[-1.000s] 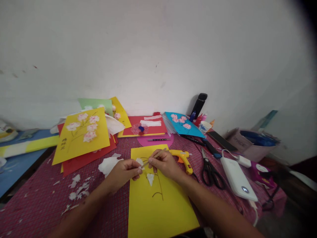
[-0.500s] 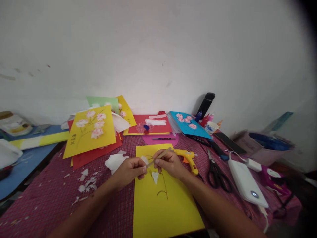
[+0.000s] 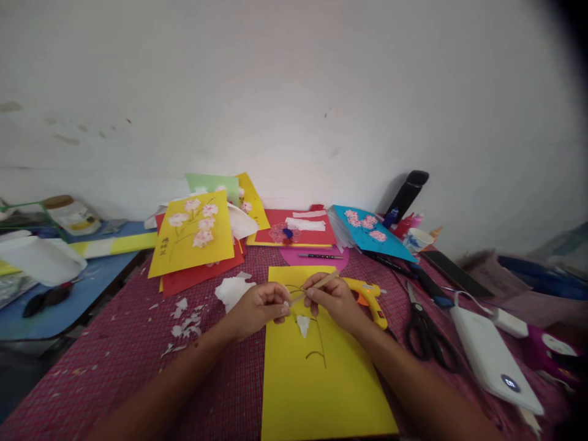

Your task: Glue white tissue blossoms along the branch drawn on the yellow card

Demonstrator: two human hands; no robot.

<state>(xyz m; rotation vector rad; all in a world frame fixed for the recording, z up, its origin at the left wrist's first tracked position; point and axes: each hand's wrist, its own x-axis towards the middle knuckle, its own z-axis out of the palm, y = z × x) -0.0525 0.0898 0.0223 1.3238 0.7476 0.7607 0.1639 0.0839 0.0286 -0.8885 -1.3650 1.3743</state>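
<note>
Both of my hands meet above a yellow card [image 3: 316, 398] drawn with brown branch lines. My right hand [image 3: 328, 300] is closed around a flat wooden stick [image 3: 327, 280], whose thin end slants down toward the left hand. At that end, my left hand [image 3: 261, 309] pinches a small white paper piece [image 3: 287, 304], mostly covered by the fingertips. Just below the hands, a torn white paper scrap [image 3: 303, 325] lies on the card beside the branch. A crumpled white paper sheet [image 3: 233, 290] rests left of the card, behind my left hand.
A yellow glue gun [image 3: 367, 294] lies right of the card, with black scissors [image 3: 429, 337] and a white power bank [image 3: 496, 355] beyond. Finished flower cards [image 3: 197, 245] are stacked at back left. Paper shreds [image 3: 187, 324] litter the checkered cloth.
The view has swung a little left, so everything sits further right in the picture. My hands keep nearly the same place over the card, with the stick still in the right hand.
</note>
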